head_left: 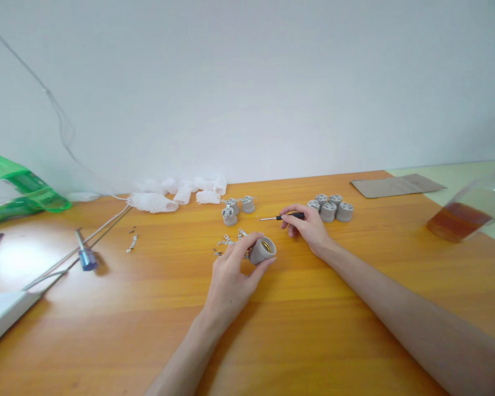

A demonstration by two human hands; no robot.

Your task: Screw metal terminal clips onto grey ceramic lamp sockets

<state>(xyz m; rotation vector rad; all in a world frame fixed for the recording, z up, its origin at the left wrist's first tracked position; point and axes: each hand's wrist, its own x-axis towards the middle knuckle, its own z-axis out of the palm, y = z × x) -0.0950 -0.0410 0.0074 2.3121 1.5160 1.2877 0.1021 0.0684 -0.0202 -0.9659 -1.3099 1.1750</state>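
Note:
My left hand (230, 273) grips a grey ceramic lamp socket (262, 251), with its open end and brass inside facing right. Just behind that hand lie small metal terminal clips (226, 241), partly hidden by my fingers. My right hand (306, 226) pinches a small black-handled screwdriver (282, 217), whose thin shaft points left, above the table and apart from the socket. Several grey sockets (329, 208) stand grouped just beyond my right hand. Further left, a smaller group of sockets (231, 212) with metal clips attached sits near the far edge.
The orange wood-grain table (313, 335) meets a white wall behind. White mesh sleeves (157, 202) lie at the back, and a green bottle (20, 187) at left. A blue-handled tool (86, 257), power strip (4, 313), cable, brown paper (396, 186) and a cup of brown liquid (462, 220) surround the work.

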